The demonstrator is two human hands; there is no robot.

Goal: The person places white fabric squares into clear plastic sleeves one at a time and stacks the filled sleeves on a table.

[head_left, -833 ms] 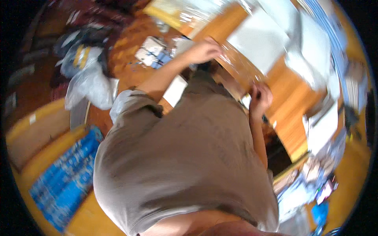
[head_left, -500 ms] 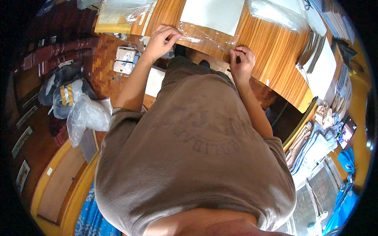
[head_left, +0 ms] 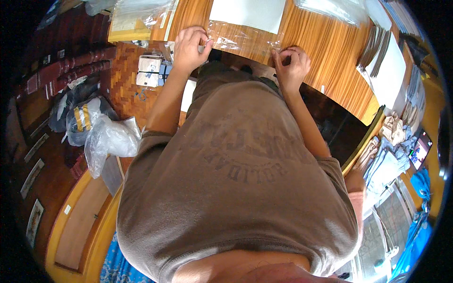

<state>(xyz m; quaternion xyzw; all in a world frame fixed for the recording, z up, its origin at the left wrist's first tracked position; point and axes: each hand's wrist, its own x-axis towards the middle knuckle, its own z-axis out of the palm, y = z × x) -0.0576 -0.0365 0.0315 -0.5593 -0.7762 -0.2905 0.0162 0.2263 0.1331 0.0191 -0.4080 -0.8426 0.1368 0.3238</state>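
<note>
A clear plastic bag (head_left: 238,41) lies on the striped wooden table (head_left: 325,59), its near end close to the table's front edge. Inside or under it is a flat white sheet (head_left: 247,14), which runs out of the picture at the top. With curled fingers, my left hand (head_left: 190,49) grips the bag's near left corner. At the near right corner my right hand (head_left: 291,70) pinches the plastic between thumb and forefinger. The fingertips of both hands are partly hidden.
More clear plastic bags (head_left: 141,16) lie at the table's left, others (head_left: 332,10) at the right. A fanned stack of dark-edged sheets (head_left: 376,49) stands farther right. Folded clothes (head_left: 384,162) and a lit phone (head_left: 420,150) are beside it. Another person's arm (head_left: 355,185) shows near my right elbow.
Both hands keep their places at the bag's corners, the right thumb and forefinger now making a rounder ring. Another person's arm has come into view at the right.
</note>
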